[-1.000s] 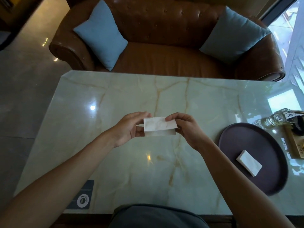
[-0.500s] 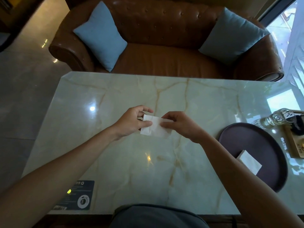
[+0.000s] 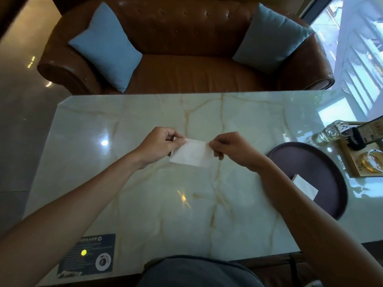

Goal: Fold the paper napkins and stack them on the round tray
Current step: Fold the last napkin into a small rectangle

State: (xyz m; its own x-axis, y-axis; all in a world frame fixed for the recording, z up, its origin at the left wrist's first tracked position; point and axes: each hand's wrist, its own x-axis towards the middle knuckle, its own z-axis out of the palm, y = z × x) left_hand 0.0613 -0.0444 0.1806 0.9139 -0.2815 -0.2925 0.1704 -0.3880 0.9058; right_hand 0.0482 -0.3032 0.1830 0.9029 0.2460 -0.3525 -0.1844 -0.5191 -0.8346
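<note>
Both hands, the left hand [image 3: 159,147] and right hand [image 3: 230,150], pinch the top corners of a napkin [image 3: 191,155] above the table [image 3: 124,125], so uneven pulling could probably skew the crease or tear it before it joins the folded one [image 3: 304,186] on the round tray [image 3: 323,162].

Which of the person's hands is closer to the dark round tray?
The right hand. It holds the napkin's right end, just left of the tray; the left hand holds the far end.

Two napkins [image 3: 191,154], one tray [image 3: 323,160], two cushions [image 3: 107,45]
</note>
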